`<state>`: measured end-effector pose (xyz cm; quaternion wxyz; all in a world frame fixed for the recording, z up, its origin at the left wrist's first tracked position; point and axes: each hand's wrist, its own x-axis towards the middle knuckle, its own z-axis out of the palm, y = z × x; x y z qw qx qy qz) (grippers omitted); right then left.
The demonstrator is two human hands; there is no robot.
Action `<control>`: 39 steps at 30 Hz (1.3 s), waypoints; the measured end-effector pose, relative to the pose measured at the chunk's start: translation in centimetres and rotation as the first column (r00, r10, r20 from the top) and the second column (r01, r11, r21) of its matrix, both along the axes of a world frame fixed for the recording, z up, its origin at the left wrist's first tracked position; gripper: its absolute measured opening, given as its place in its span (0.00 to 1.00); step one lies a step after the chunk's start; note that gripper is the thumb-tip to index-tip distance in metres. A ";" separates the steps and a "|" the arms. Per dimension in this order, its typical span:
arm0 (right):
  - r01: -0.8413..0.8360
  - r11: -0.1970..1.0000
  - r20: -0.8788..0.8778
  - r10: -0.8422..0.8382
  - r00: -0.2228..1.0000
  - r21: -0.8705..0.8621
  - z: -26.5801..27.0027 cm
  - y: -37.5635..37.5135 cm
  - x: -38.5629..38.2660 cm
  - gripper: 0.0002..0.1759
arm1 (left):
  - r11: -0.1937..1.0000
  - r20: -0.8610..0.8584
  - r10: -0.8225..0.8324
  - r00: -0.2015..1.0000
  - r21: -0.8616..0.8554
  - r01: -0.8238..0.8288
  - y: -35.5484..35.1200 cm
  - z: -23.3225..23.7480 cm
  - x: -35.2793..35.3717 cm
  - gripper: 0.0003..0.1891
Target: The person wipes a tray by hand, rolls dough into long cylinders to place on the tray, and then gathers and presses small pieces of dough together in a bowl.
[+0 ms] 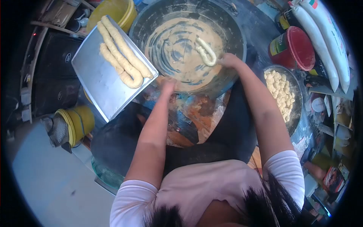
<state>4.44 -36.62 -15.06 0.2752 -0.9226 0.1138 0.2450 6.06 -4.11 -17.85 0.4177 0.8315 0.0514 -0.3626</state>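
Note:
A wide dark basin [230, 34] has a floury, streaked bottom. Inside it, a strip of dough [207, 53] is bent into a hook shape. My right hand [228, 60] is at the basin's right side, touching or just beside the bend of that strip; its fingers are too small to make out. My left hand [168, 84] is at the near left edge of the basin, with its fingers blurred. Left of the basin, long dough rolls [121, 49] lie on a tilted metal tray [94, 83], one of them curved at its lower end.
To the right stands a round pan [298, 109] with several small dough pieces [280, 90]. Beyond it are a red bucket [301, 48] and long white sacks [325, 34]. Yellow buckets [82, 120] stand at the left, near dark cases [56, 72].

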 end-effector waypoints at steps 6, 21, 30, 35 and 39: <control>-0.250 0.956 -0.370 0.177 0.912 -0.156 -15.3 0.3 0.7 0.25 | 0.921 0.206 0.266 0.942 0.233 -0.311 -0.6 -5.9 4.4 0.33; 0.856 -0.261 -0.827 -0.486 0.283 0.447 -25.2 14.0 -0.2 0.20 | 0.599 -0.616 0.351 0.705 -0.431 -0.675 -10.4 -10.6 0.0 0.29; 0.672 0.191 -0.278 -0.805 0.525 0.716 -15.0 -2.3 6.5 0.15 | 0.776 -0.277 0.251 0.928 -0.515 -0.364 -7.5 -6.5 1.7 0.24; 0.698 0.376 -0.003 -0.880 0.476 0.610 -20.0 -5.4 6.4 0.22 | 0.790 -0.353 0.358 0.865 -0.379 -0.482 -3.4 -8.4 -1.0 0.22; 0.479 0.798 -0.036 -0.527 0.849 -0.366 -20.9 -0.2 5.3 0.28 | 0.764 -0.459 0.376 0.805 -0.338 -0.549 -0.9 -13.0 -0.5 0.21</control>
